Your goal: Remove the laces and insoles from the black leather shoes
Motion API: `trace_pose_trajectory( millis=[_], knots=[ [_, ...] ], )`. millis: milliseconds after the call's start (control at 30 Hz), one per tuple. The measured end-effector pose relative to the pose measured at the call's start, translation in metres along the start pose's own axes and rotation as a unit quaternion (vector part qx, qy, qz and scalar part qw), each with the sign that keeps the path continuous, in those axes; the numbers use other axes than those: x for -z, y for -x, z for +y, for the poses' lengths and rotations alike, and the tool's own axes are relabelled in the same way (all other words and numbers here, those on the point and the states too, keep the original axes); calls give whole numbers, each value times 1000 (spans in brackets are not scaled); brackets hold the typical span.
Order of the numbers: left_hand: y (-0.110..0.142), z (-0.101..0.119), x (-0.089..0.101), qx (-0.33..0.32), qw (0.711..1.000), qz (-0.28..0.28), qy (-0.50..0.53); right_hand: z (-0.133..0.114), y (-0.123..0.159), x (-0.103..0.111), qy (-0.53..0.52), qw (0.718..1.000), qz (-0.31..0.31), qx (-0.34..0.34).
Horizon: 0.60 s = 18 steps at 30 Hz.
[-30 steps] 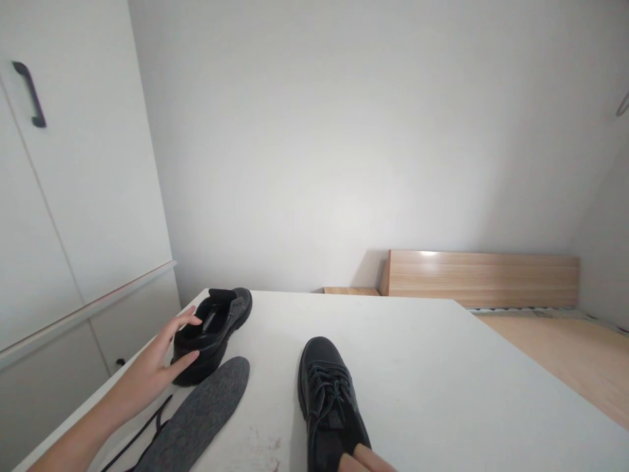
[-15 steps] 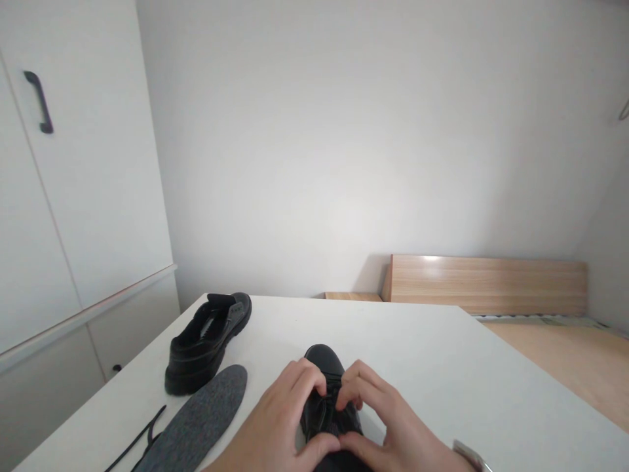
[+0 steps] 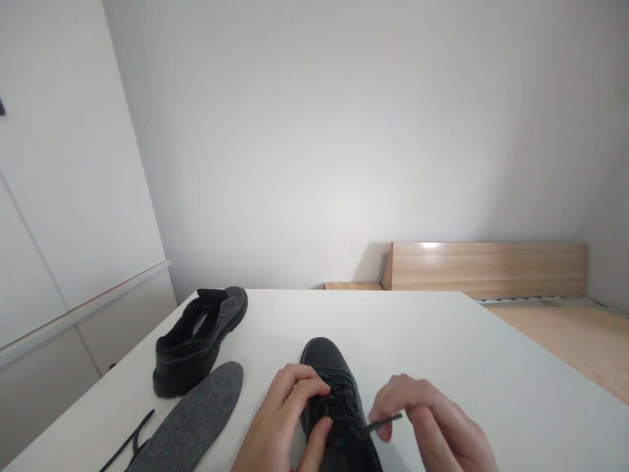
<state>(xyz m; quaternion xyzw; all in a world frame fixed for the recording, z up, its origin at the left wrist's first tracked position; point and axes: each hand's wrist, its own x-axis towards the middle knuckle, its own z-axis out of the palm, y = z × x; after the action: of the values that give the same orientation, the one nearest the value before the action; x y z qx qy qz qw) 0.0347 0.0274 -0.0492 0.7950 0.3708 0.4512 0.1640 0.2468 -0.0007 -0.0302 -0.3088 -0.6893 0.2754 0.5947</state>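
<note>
Black lace-up shoe (image 3: 334, 372) under the left hand (image 3: 282, 419), lace end (image 3: 393, 418) at the right hand (image 3: 435, 416)

The black lace-up shoe lies sole down on the table (image 3: 422, 341), toe pointing away from the person, its rear cut off by the frame. The left hand is half open over the lacing, fingertips and thumb touching the shoe with a gap between them. The right hand is curled beside it, thumb apart from the fingers; the lace end crosses those fingers, but whether they pinch it I cannot tell.

The likeliest slip is the lace: only a short end shows past the fingers, so a loose hold could drop it. A hard sideways tug could skew the shoe, since the left hand's light-looking contact may not anchor it.

To the left lie a grey insole (image 3: 196, 413), a black cord (image 3: 126, 440) and a second black shoe (image 3: 189, 360); a stray sleeve or wrist might catch the cord.
</note>
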Motion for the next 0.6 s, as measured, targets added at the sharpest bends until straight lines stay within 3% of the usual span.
trace_pose_trajectory(
  millis=[100, 200, 367, 467, 600],
  knots=[
    [-1, 0, 3, 43, 999, -13, 28, 16, -7, 1, 54, 990, -7, -129],
    [-4, -4, 9, 45, 996, -48, 66, 30, -12, 0, 87, 978, -54, -179],
    [-6, -8, 11, 95, 986, -85, 111, 31, -11, -3, 110, 982, -77, -134],
    [-4, -5, 9, 77, 992, -65, 80, 29, -9, -6, 139, 982, -80, -100],
    [-3, 3, 10, 86, 992, -26, 85, 29, -8, -6, 140, 981, -85, -107]
  ],
)
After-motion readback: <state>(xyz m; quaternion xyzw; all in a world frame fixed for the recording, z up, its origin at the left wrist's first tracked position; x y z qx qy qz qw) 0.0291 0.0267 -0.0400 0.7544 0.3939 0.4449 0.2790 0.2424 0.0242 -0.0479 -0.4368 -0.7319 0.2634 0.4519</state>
